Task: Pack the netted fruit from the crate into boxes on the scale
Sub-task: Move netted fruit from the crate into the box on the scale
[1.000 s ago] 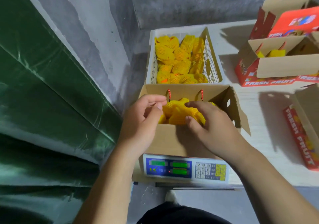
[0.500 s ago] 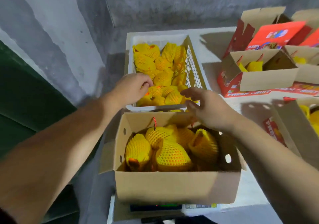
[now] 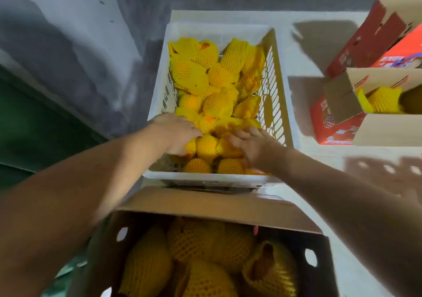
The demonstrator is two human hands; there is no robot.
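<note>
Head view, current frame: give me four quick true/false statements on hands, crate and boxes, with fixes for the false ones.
1. Both hands are down in the white crate among the netted fruit. True.
2. The near cardboard box is empty. False: it already holds several netted fruit.
3. The left hand is lifting a fruit over the near box. False: it rests on fruit inside the crate.
4. The right hand is at the crate's near end. True.

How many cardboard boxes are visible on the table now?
3. The near box in front of the crate, an open box with fruit at right, a red box behind it. Others may be hidden.
</note>
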